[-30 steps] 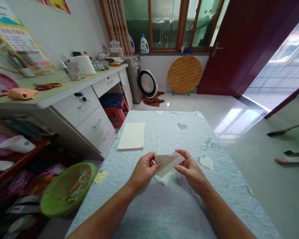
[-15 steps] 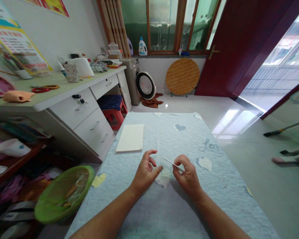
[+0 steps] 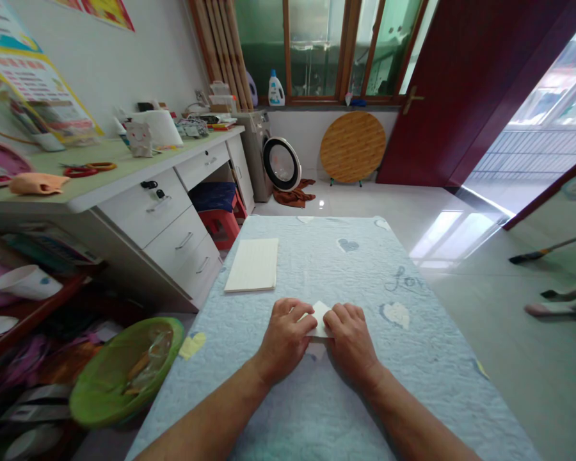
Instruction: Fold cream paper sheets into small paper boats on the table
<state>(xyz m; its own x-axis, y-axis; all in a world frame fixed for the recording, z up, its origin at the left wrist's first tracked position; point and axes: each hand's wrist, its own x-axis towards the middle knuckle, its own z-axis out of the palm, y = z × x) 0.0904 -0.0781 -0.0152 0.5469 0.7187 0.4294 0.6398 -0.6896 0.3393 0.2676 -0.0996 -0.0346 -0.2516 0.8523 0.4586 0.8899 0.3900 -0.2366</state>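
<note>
A small folded piece of white paper (image 3: 320, 314) is held between my two hands, low over the cloth-covered table (image 3: 326, 269). My left hand (image 3: 288, 330) pinches its left side, fingers curled with the thumb against them. On the right side my right hand (image 3: 350, 333) grips it the same way. A pointed corner of the paper sticks up between the fingers; its side edges are hidden under them. Further off to the left, a pad of lined paper (image 3: 253, 264) lies flat on the cloth, apart from both hands.
A green basket (image 3: 91, 397) with plastic bags in it stands left of the table. Beyond it is a white desk (image 3: 158, 205) with scissors (image 3: 89, 169) on top. A red stool (image 3: 221, 224), a washing machine (image 3: 254, 153) and a round wooden board (image 3: 352, 147) are farther back.
My left hand has gone from open beside the paper to gripping it. The paper, seen edge-on in my right hand before, now shows its flat face, and both hands are closer together.
</note>
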